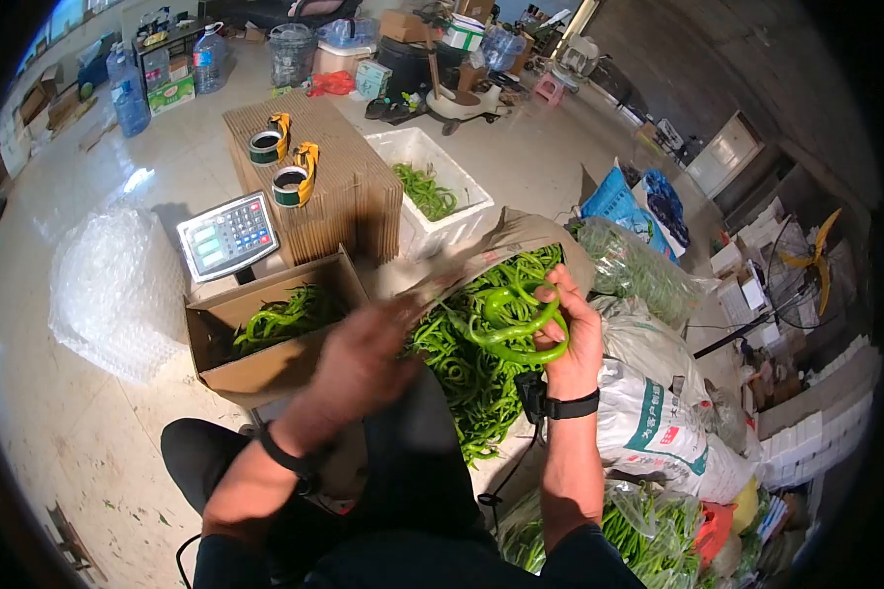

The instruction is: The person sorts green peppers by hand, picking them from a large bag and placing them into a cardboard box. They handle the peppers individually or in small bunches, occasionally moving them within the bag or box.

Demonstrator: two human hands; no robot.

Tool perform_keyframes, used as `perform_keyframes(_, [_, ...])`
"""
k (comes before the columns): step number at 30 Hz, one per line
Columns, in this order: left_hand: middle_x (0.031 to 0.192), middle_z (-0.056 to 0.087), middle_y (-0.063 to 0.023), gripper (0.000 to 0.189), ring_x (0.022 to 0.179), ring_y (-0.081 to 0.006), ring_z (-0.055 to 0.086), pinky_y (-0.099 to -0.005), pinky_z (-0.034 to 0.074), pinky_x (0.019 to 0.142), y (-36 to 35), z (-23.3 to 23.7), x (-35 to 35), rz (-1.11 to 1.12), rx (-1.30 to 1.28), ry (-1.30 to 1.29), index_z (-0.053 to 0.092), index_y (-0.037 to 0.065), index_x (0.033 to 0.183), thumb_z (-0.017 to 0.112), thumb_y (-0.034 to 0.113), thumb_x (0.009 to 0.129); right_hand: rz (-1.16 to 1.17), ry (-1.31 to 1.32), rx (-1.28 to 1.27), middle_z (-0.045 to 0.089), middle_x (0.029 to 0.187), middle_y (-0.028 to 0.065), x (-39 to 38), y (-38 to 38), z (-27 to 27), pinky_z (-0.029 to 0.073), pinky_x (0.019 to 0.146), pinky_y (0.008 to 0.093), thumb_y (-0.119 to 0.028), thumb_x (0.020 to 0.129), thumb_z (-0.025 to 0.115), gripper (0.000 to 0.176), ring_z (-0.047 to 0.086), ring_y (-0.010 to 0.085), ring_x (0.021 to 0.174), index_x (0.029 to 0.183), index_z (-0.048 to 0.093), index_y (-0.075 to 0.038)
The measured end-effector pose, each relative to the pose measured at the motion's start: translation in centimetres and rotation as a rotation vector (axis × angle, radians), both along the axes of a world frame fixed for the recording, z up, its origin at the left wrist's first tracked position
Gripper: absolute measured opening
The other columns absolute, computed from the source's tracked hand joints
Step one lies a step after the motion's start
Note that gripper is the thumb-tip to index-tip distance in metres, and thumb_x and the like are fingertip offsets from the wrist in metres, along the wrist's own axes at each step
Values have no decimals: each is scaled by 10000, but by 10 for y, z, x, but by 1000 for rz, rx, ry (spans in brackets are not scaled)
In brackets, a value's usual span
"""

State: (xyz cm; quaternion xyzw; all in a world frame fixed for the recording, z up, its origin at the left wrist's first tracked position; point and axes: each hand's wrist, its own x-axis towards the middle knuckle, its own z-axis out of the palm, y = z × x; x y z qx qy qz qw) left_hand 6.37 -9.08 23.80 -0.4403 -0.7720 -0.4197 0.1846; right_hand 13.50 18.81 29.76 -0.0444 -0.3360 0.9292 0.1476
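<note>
Several long, curled green peppers point(516, 329) are held in my right hand point(578, 329), its fingers curled around them. Below and behind that hand, a large open sack point(530, 228) is filled with a heap of thin green peppers point(462, 388). My left hand point(363, 358) is smeared by motion, between the sack and a cardboard box, so its fingers cannot be made out. More green peppers point(285, 319) lie inside that cardboard box point(265, 378). A digital scale display point(228, 236) stands just behind the box.
Stacked flattened cardboard point(309, 177) bears two tape dispensers point(290, 185). Behind the sack stands a white foam box point(432, 231) with some peppers. Bubble wrap point(118, 294) lies at left. White sacks point(648, 417) and a bag of peppers point(648, 530) crowd the right, near a fan point(805, 260).
</note>
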Motion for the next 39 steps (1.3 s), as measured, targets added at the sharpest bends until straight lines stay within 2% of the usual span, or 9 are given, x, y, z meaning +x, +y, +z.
perform_keyframes(3, [1343,559,-175,696,1200,-338,587,-402,524,951,48,19,32,-90,108,75,547,46,1332,826,181,709,-150,-115,19,642,1100,122,-2,-8,-8,426,459,213,13,951,545,292,634,187,854,1243,535,12])
perform_keyframes(13, [973,650,-157,456,773,-338,654,-403,549,697,106,-22,26,36,14,-140,565,18,1216,690,134,793,-336,-215,258,608,1202,139,-7,-49,-13,489,565,264,-26,980,529,314,649,250,956,1286,494,37])
perform_keyframes(16, [954,655,-125,321,708,-291,653,-369,547,634,109,-43,13,-73,141,-423,561,19,1184,638,120,889,-215,-202,311,571,1327,166,-1,-35,-12,585,714,343,-71,990,532,403,629,296,1106,1365,450,51])
perform_keyframes(18, [1006,662,-82,248,768,-213,658,-331,544,625,100,-42,2,-456,222,-1149,552,25,1197,580,126,971,0,-236,508,556,1356,180,10,-28,5,619,780,404,-76,995,531,435,616,295,1146,1399,438,56])
perform_keyframes(22, [1128,655,-113,234,913,-186,650,-321,540,682,91,-42,-3,-737,529,-1433,572,54,1221,575,127,999,-47,-303,1034,650,1232,140,40,-3,16,616,696,314,-80,1004,560,333,682,214,1016,1321,552,22])
perform_keyframes(26, [1162,658,-131,252,935,-202,652,-338,538,699,91,-43,-4,-823,606,-1596,588,63,1240,579,150,1004,-239,-258,1161,694,1090,86,56,19,-1,540,627,249,-93,998,597,278,676,147,866,1257,598,7])
perform_keyframes(30, [1213,654,-142,262,981,-211,651,-347,536,730,97,-49,-4,-910,638,-1615,597,80,1255,572,168,1009,-49,-400,1155,703,944,52,71,22,-15,509,677,241,-118,987,635,267,639,101,808,1209,626,29])
perform_keyframes(34, [1229,653,-138,256,1002,-203,642,-352,538,773,95,-45,1,-910,652,-1601,598,90,1252,578,163,1007,-8,-451,1093,705,917,40,82,21,-9,509,712,254,-133,977,657,256,640,110,810,1175,649,28])
perform_keyframes(39, [1253,642,-127,266,1030,-193,629,-352,531,813,93,-41,3,-909,674,-1546,588,93,1257,595,147,996,25,-375,1657,708,888,103,87,5,11,539,744,324,-183,869,766,302,688,223,819,1094,690,4])
